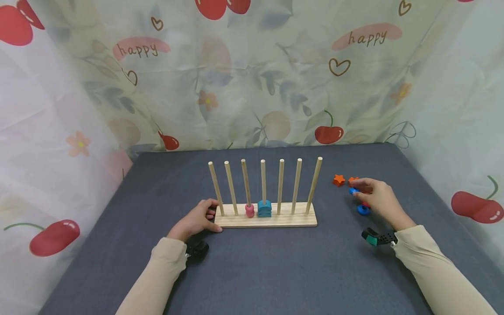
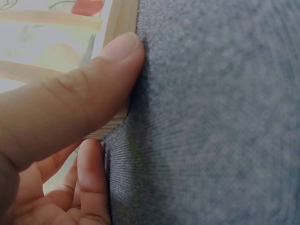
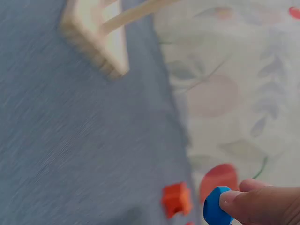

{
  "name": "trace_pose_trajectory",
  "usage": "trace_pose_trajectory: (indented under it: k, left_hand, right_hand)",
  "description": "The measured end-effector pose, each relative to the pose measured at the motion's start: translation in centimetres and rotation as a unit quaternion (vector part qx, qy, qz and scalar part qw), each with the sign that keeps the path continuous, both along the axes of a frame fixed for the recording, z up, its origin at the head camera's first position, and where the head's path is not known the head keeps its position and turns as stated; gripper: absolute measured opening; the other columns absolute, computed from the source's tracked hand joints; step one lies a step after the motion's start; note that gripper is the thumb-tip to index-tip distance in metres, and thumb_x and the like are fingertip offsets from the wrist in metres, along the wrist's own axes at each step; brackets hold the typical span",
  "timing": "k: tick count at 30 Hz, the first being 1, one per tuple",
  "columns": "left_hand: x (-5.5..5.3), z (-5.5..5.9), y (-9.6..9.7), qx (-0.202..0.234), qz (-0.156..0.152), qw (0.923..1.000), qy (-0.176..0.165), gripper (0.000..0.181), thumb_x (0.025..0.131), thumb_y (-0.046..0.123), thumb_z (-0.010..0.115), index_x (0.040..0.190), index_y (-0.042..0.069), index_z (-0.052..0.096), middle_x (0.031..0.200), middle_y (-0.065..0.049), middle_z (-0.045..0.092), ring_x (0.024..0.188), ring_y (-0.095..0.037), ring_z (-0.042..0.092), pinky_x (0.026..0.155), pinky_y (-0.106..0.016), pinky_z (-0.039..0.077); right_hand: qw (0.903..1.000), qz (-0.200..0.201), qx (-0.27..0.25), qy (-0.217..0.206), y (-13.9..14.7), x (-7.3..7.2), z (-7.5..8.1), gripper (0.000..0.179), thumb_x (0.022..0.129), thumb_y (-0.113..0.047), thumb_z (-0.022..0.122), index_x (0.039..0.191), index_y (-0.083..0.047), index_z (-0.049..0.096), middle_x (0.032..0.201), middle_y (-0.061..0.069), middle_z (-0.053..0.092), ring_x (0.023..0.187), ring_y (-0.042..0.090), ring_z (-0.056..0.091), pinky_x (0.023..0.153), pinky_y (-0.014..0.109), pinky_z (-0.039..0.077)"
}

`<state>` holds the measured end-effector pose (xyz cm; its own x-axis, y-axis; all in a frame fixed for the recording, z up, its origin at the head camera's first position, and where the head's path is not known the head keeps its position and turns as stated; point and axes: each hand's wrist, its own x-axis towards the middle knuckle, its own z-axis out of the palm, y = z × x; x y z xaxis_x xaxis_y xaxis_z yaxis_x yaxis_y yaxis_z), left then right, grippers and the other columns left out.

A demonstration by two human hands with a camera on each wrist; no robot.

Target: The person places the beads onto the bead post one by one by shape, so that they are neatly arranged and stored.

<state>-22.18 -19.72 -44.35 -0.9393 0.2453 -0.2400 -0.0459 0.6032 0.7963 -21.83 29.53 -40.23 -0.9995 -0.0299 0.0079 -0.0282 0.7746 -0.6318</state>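
Note:
A wooden peg board [image 1: 271, 222] with several upright pegs stands in the middle of the table. My left hand [image 1: 198, 217] grips its left end; in the left wrist view the thumb [image 2: 101, 75] lies along the front edge and fingers sit by the corner. Pink beads [image 1: 250, 211] are on the third peg from the left, and teal arch-shaped beads [image 1: 264, 209] on the fourth. To the right of the board, my right hand [image 1: 376, 199] pinches a blue faceted bead [image 3: 215, 206] between thumb and fingers. Part of that bead is cut off by the view's edge.
Beside the right hand lie an orange star bead [image 1: 338, 180], another orange bead [image 1: 352, 180], and a blue round bead [image 1: 363, 210]. A red bead [image 1: 365, 204] is partly hidden under the hand. Dark cloth [image 1: 275, 271] covers the table, and a printed curtain [image 1: 244, 87] hangs behind it.

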Motion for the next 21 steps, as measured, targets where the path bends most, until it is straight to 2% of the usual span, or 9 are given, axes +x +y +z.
trace_pose_trajectory:
  k: [6, 13, 18, 21]
  left_hand:
    - [0.1, 0.0, -0.1, 0.002, -0.002, 1.0000, 0.002, 0.077, 0.067, 0.000, 0.086, 0.133, -0.001, 0.047, 0.126, -0.019, 0.042, 0.112, -0.030, 0.049, 0.098, -0.044, 0.043]
    - [0.1, 0.0, -0.1, 0.003, -0.004, 1.0000, 0.006, 0.077, 0.067, 0.001, 0.086, 0.133, -0.001, 0.047, 0.127, -0.019, 0.042, 0.112, -0.030, 0.049, 0.098, -0.044, 0.044]
    - [0.1, 0.1, -0.1, 0.005, -0.006, 0.9999, 0.007, 0.077, 0.067, 0.000, 0.086, 0.133, -0.001, 0.047, 0.126, -0.019, 0.042, 0.112, -0.030, 0.049, 0.098, -0.044, 0.043]
    - [0.1, 0.1, -0.1, 0.005, -0.007, 0.9999, 0.009, 0.077, 0.066, 0.000, 0.086, 0.133, -0.001, 0.047, 0.126, -0.019, 0.043, 0.112, -0.030, 0.049, 0.098, -0.044, 0.043]
  right_hand:
    - [0.9991, -0.012, -0.033, 0.024, -1.2, 0.1, 2.7, 0.043, 0.094, -0.027, 0.065, 0.132, -0.009, 0.057, 0.130, 0.019, 0.059, 0.118, 0.038, 0.056, 0.074, 0.028, 0.053]
    - [0.9930, -0.017, -0.092, 0.073, -3.5, 0.5, 5.8, 0.052, 0.090, -0.040, 0.066, 0.134, -0.013, 0.057, 0.130, 0.015, 0.060, 0.116, 0.033, 0.060, 0.075, 0.013, 0.050]
    - [0.9848, -0.022, -0.135, 0.107, -5.5, 0.9, 7.7, 0.048, 0.089, -0.036, 0.068, 0.132, -0.015, 0.059, 0.131, 0.009, 0.060, 0.116, 0.021, 0.060, 0.078, 0.008, 0.048]
    - [0.9749, -0.018, -0.173, 0.139, -6.5, 1.3, 8.5, 0.044, 0.090, -0.032, 0.069, 0.129, -0.016, 0.060, 0.132, 0.004, 0.060, 0.112, 0.008, 0.060, 0.078, 0.008, 0.048]
